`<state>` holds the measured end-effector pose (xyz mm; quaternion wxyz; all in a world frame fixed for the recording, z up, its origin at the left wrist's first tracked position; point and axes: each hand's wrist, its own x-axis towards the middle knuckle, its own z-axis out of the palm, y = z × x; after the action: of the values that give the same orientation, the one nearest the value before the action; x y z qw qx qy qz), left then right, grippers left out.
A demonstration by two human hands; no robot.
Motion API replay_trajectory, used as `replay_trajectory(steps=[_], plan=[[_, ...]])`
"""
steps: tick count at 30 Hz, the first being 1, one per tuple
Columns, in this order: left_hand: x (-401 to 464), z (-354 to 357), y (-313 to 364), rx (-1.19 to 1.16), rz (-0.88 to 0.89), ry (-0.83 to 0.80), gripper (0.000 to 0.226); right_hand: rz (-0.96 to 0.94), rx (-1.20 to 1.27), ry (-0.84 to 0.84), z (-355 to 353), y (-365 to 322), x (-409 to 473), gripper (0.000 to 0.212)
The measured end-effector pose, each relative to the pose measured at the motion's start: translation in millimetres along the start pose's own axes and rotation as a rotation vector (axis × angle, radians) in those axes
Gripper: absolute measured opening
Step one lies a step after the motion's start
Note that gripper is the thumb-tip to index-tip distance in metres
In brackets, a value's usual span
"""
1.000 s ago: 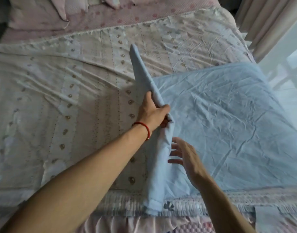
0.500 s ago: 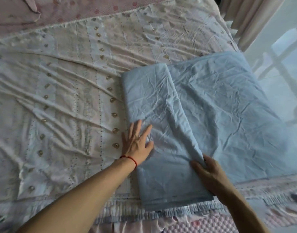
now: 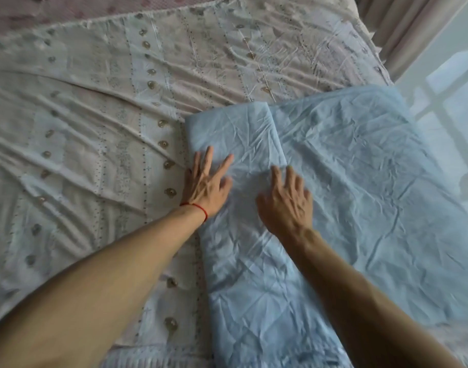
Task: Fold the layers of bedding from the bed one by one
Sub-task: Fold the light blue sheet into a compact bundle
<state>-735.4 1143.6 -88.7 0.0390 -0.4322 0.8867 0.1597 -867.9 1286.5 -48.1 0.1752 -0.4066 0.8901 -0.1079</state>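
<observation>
At the bed's near edge the blue sheet (image 3: pixel 360 187) lies partly folded, its narrow folded strip running lengthwise away from the person. Both hands rest flat on that strip, fingers spread and pinching nothing: the left hand (image 3: pixel 205 187) at its outer fold, the right hand (image 3: pixel 287 201) nearer the loose flap (likely the next to turn over). Beyond spreads the patterned cover (image 3: pixel 100 107); no containers show

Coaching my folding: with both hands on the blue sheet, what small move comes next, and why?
Probably sweep both palms outward along the folded flap. The left hand and right hand lie flat on the blue sheet, and it looks creased.
</observation>
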Motion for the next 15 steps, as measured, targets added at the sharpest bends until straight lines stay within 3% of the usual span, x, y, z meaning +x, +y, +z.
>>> replay_trajectory(steps=[5,8,11,15], plan=[[66.7,18.3,29.4,-0.032,-0.234,-0.032,0.058,-0.231,-0.047,-0.042,2.2,-36.3,113.1,0.066],[56.1,47.3,40.5,0.126,-0.197,0.050,0.069,-0.322,-0.154,-0.058,16.4,-26.2,170.6,0.069],[65.7,49.2,28.4,0.187,-0.119,0.121,0.072,-0.283,-0.152,-0.056,43.8,8.1,187.2,0.074],[108.5,41.9,4.9,0.211,-0.220,0.218,0.076,-0.323,-0.126,0.013,59.4,18.9,193.2,0.075]])
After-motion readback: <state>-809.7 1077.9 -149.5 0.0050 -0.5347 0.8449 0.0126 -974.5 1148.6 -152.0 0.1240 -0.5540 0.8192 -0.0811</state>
